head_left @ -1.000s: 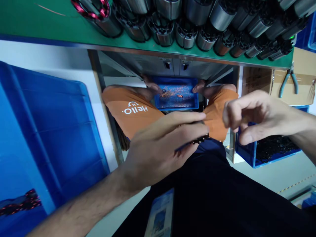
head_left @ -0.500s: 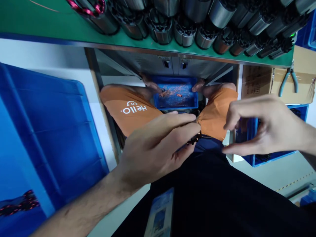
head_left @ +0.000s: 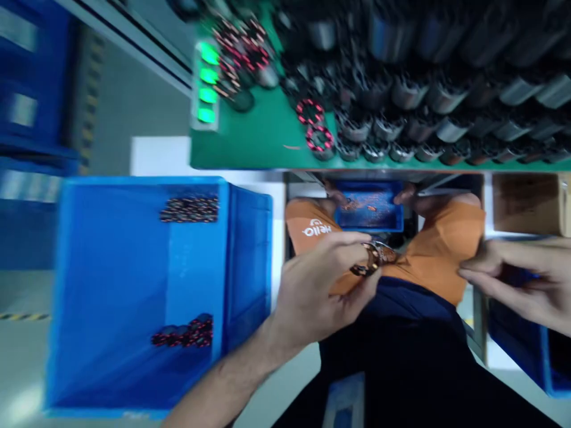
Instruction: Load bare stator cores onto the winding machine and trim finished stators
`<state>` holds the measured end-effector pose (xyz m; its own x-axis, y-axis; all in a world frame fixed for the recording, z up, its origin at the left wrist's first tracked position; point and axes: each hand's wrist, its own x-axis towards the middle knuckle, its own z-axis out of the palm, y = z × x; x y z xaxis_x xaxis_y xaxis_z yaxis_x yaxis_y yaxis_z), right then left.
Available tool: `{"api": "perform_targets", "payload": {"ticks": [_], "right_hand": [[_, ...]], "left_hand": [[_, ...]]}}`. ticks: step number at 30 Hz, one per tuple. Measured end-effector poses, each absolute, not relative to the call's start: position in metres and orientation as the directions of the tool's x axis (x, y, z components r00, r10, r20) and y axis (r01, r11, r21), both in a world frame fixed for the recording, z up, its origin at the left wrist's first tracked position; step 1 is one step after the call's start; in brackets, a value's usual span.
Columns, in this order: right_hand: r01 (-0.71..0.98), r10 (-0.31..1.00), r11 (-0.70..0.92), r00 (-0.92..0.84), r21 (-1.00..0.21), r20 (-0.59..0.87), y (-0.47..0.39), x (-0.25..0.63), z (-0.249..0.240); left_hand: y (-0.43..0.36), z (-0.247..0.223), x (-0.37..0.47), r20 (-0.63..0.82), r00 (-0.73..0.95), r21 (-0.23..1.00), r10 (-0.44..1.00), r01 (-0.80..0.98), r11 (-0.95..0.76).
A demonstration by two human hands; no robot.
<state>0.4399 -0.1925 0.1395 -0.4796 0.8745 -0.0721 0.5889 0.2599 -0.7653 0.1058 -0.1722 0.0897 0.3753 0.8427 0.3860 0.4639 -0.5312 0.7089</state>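
Note:
My left hand (head_left: 323, 285) is closed round a motor stator (head_left: 368, 260), a dark ring with copper windings. It is held above my lap, over the orange shorts, and my fingers cover part of it. Off to the right, apart from the stator, my right hand (head_left: 517, 279) has its thumb and forefinger pressed together. Whatever may be between those fingertips is too small and blurred to make out. Below my hands, between my feet, a shallow blue tray (head_left: 397, 226) holds copper-coloured scraps.
A large blue bin (head_left: 196, 279) on the left contains rows of wound stators (head_left: 190, 210). Many metal stators (head_left: 410, 92) stand on the green bench (head_left: 254, 145) ahead, beside a strip of green lights (head_left: 207, 83). A cardboard box (head_left: 526, 202) and another blue bin (head_left: 546, 362) are at right.
My view has swung left, bringing the large bin's inside into sight. My right hand's fingers have gone from apart to pinched. My left hand keeps the stator, now showing more of its windings.

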Motion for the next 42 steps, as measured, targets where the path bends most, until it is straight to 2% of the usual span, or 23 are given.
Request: {"api": "perform_targets", "payload": {"ticks": [2,4,8,13,17,19,23,26,29,31,33,36,38,40,42], "right_hand": [[0.707,0.905,0.157,-0.383,-0.69,-0.185,-0.198,0.455,0.121],[0.742,0.89,0.057,-0.341,-0.668,-0.303,-0.202,0.457,0.102],[0.709,0.755,-0.031,-0.445,-0.704,-0.481,-0.209,0.43,0.084],[0.71,0.686,0.041,-0.531,-0.703,-0.497,-0.221,0.41,0.081],[0.726,0.693,-0.028,-0.481,-0.687,-0.537,-0.239,0.425,0.07],[0.729,0.704,-0.088,-0.436,-0.678,-0.561,-0.247,0.431,0.063],[0.728,0.712,-0.127,-0.406,-0.674,-0.573,-0.25,0.424,0.059],[0.7,0.706,-0.083,-0.461,-0.71,-0.537,-0.244,0.408,0.067],[0.613,0.722,-0.084,-0.506,-0.786,-0.472,-0.236,0.391,0.077],[0.503,0.794,-0.117,-0.47,-0.856,-0.384,-0.229,0.377,0.082],[0.324,0.892,-0.136,-0.37,-0.936,-0.258,-0.221,0.36,0.086],[-0.027,0.961,-0.126,-0.25,-0.992,-0.116,-0.207,0.335,0.091],[-0.144,0.952,-0.18,-0.276,-0.973,-0.135,-0.198,0.323,0.096],[-0.154,0.931,-0.258,-0.302,-0.954,-0.203,-0.191,0.318,0.1],[-0.15,0.919,-0.309,-0.302,-0.939,-0.254,-0.188,0.319,0.105]], "left_hand": [[-0.151,0.094,0.081,0.416,0.276,0.65,0.866,0.576,-0.496],[-0.119,0.095,0.058,0.467,0.198,0.566,0.862,0.681,-0.464],[-0.046,0.076,0.033,0.53,0.154,0.481,0.834,0.755,-0.445],[0.001,0.05,0.038,0.506,0.18,0.433,0.843,0.793,-0.429],[0.008,0.045,0.022,0.589,-0.013,0.441,0.808,0.843,-0.308],[0.017,0.041,0.008,0.588,-0.058,0.419,0.807,0.875,-0.242],[0.041,0.034,-0.011,0.508,0.022,0.373,0.861,0.896,-0.243],[0.043,0.044,-0.01,0.524,0.008,0.404,0.852,0.878,-0.257],[0.008,0.068,0.012,0.608,-0.071,0.528,0.791,0.779,-0.337],[-0.034,0.088,0.036,0.637,-0.118,0.628,0.762,0.653,-0.424],[-0.079,0.106,0.061,0.622,-0.031,0.655,0.783,0.568,-0.498],[-0.131,0.119,0.09,0.594,0.169,0.605,0.787,0.551,-0.575],[-0.149,0.115,0.102,0.513,0.267,0.617,0.816,0.547,-0.566],[-0.157,0.104,0.11,0.467,0.284,0.661,0.838,0.518,-0.543],[-0.159,0.093,0.112,0.487,0.265,0.686,0.832,0.474,-0.552]]}}
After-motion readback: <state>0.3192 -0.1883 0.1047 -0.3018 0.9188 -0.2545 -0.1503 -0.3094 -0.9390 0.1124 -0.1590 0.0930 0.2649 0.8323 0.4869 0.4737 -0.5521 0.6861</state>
